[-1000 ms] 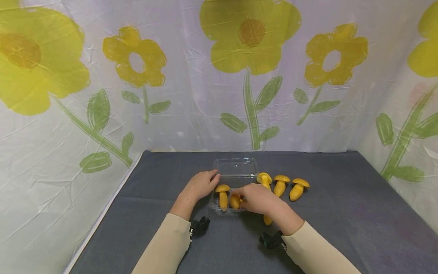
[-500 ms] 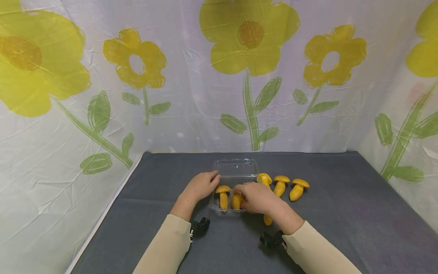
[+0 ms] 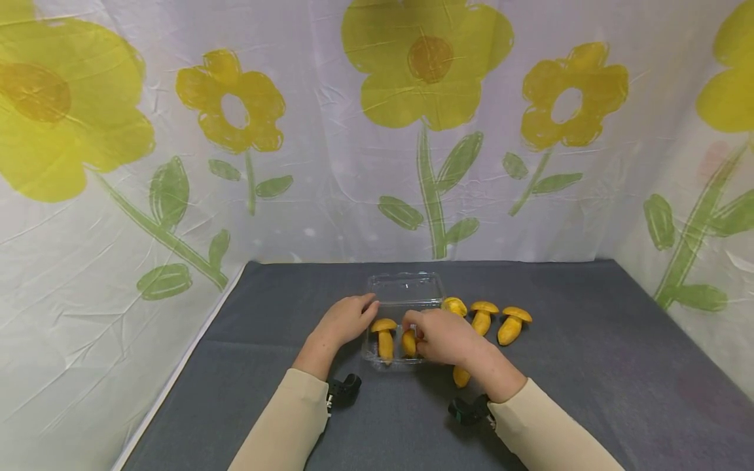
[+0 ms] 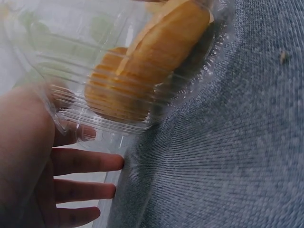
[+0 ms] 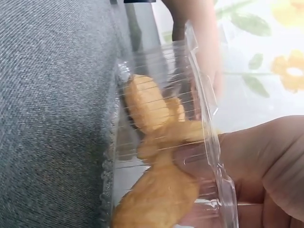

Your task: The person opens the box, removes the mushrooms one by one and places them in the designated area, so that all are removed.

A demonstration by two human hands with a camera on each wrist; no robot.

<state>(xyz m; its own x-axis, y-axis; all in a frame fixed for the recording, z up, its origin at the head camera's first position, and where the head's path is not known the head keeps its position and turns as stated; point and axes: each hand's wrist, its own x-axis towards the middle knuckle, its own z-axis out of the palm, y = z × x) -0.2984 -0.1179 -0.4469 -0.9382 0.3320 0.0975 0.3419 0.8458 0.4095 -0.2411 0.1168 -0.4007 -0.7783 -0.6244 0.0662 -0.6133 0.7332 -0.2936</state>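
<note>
The clear plastic box (image 3: 377,353) stands in front of me with its lid (image 3: 406,286) folded back. Inside it on the left lies a yellow-orange toy mushroom (image 3: 385,343), cap away from me. My left hand (image 3: 344,318) holds the box's left rim between thumb and index finger, its other fingers (image 4: 88,162) stretched outside. My right hand (image 3: 444,337) reaches over the right part of the box. Its thumb and fingers pinch a second mushroom (image 3: 409,343) inside; they hide part of it in the head view. The right wrist view shows that mushroom (image 5: 159,194) through the ribbed wall.
To the right of the box lie several more mushrooms: one (image 3: 455,306) partly behind my right hand, one (image 3: 483,317) beside it, another (image 3: 514,325) farther right. A mushroom stem (image 3: 461,376) shows below my right wrist. A flower-print curtain (image 3: 330,196) stands behind the dark cloth-covered table (image 3: 283,314).
My right hand has shifted slightly right and back inside the box, and the pinched mushroom has moved a little right, away from the first. My left hand has stayed at the rim.
</note>
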